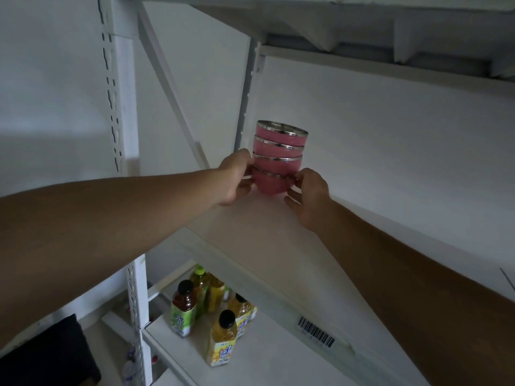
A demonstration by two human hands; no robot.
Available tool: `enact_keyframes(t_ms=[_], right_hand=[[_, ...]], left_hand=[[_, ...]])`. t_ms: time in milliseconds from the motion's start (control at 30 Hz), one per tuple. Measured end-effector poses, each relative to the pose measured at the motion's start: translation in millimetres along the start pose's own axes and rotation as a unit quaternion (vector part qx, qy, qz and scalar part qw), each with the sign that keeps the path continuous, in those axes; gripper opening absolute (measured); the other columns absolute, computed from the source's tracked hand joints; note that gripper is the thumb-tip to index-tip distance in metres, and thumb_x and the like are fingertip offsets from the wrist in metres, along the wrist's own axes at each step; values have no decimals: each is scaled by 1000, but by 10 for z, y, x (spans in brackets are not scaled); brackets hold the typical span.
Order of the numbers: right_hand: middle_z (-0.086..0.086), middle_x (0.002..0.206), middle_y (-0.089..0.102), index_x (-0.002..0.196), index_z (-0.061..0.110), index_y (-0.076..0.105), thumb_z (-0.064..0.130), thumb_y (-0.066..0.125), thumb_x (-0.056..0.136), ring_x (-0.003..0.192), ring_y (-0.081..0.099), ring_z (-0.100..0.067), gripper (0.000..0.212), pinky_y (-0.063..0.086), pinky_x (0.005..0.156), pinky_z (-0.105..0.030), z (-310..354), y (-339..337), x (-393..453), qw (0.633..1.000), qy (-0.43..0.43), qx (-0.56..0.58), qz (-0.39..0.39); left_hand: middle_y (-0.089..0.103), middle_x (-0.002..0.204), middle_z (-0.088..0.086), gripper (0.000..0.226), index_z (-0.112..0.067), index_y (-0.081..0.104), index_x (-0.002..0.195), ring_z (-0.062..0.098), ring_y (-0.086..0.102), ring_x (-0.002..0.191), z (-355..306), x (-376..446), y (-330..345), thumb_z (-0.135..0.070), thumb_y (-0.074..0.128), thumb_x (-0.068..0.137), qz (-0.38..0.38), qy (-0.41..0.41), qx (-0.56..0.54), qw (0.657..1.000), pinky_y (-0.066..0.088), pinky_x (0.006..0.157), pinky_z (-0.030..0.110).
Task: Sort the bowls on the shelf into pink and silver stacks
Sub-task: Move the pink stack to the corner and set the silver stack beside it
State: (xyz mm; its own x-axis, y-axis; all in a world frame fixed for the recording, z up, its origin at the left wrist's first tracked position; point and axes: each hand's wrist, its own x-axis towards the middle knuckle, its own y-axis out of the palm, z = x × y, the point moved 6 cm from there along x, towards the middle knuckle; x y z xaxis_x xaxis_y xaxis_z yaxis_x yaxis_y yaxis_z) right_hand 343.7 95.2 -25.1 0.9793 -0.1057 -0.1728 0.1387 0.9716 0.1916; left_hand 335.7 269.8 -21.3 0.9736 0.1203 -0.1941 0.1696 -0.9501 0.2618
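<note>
A stack of several pink bowls [278, 147] with silver rims stands upright at the back left of the white shelf board [267, 246]. My left hand [237, 178] grips the lowest bowl from its left side. My right hand [308, 195] holds the same bowl from the right, fingertips on its rim. The bottom of the stack sits at or just above the board; I cannot tell if it touches. No silver bowls are in view.
A slotted white upright [248, 90] stands just behind the stack. The shelf above [390, 54] hangs overhead. Several drink bottles [223, 335] stand on the lower shelf. A barcode label [316, 331] is on the shelf's front edge. A dark object [50, 358] lies low left.
</note>
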Motion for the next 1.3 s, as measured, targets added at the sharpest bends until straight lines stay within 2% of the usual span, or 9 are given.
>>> enact_keyframes(t_ms=[200, 267, 400, 467, 567, 633, 733, 1200, 1300], right_hand=[[-3, 100, 68, 96, 16, 65, 13, 50, 98, 117, 66, -26, 16, 51, 109, -45, 82, -38, 384, 1000, -2, 4, 27], [-2, 99, 66, 97, 16, 65, 14, 51, 97, 118, 65, -27, 14, 52, 107, -44, 91, -63, 459, 999, -5, -2, 33], [-4, 98, 60, 95, 17, 63, 29, 60, 96, 106, 64, -27, 13, 56, 103, -47, 114, -158, 492, 991, -28, -129, -6], [-4, 102, 64, 98, 14, 63, 43, 56, 97, 97, 62, -26, 30, 57, 98, -45, 192, -227, 427, 946, -93, -310, -29], [-7, 140, 60, 147, 19, 54, 54, 57, 95, 122, 63, -29, 63, 52, 101, -41, 258, -249, 159, 803, -227, -552, -11], [-7, 152, 54, 154, 21, 49, 55, 59, 94, 131, 59, -31, 70, 51, 101, -43, 289, -268, -56, 727, -277, -628, -10], [-6, 156, 51, 155, 23, 49, 58, 59, 93, 134, 56, -30, 72, 51, 103, -45, 304, -315, -331, 679, -283, -677, -17], [-6, 150, 59, 153, 25, 50, 66, 53, 87, 130, 60, -28, 77, 53, 100, -43, 215, -727, -1459, 713, -239, -658, 41], [-5, 151, 56, 153, 25, 49, 65, 51, 89, 132, 57, -31, 75, 53, 99, -47, 211, -869, -1766, 648, -301, -697, 61]], left_hand=[[70, 108, 2, 23, -16, 69, 99, 22, 64, 103, -29, 327, 192, -17, 47, 95, 23, -4, -9, 1000, 50, 95, 31], [70, 121, 0, 25, -16, 70, 110, 23, 63, 114, -29, 404, 167, -23, 51, 95, 21, -3, 15, 1000, 50, 104, 34], [64, 131, 7, 39, -14, 66, 127, 29, 65, 120, -43, 418, -34, -34, 58, 95, -27, 42, 187, 981, 54, 106, 40], [63, 144, 13, 47, -10, 65, 133, 29, 64, 120, -97, 312, -150, -41, 52, 100, -34, 94, 368, 924, 52, 103, 41], [37, 174, 5, 77, -20, 40, 166, 27, 41, 155, -108, 67, -282, -59, 46, 100, 11, 147, 599, 787, 34, 122, 39], [38, 173, 1, 83, -26, 34, 168, 27, 42, 154, -151, -114, -386, -68, 44, 97, 7, 190, 682, 706, 37, 119, 41], [45, 168, 1, 83, -29, 37, 166, 28, 49, 147, -201, -360, -448, -72, 41, 96, 2, 235, 727, 644, 44, 114, 44], [41, 171, 0, 78, -29, 34, 168, 25, 44, 151, -36, -1877, -220, -66, 43, 100, -25, 229, 728, 645, 41, 119, 45], [41, 172, 1, 72, -29, 38, 166, 26, 41, 154, 36, -2333, -81, -62, 43, 102, -52, 230, 729, 642, 38, 123, 46]])
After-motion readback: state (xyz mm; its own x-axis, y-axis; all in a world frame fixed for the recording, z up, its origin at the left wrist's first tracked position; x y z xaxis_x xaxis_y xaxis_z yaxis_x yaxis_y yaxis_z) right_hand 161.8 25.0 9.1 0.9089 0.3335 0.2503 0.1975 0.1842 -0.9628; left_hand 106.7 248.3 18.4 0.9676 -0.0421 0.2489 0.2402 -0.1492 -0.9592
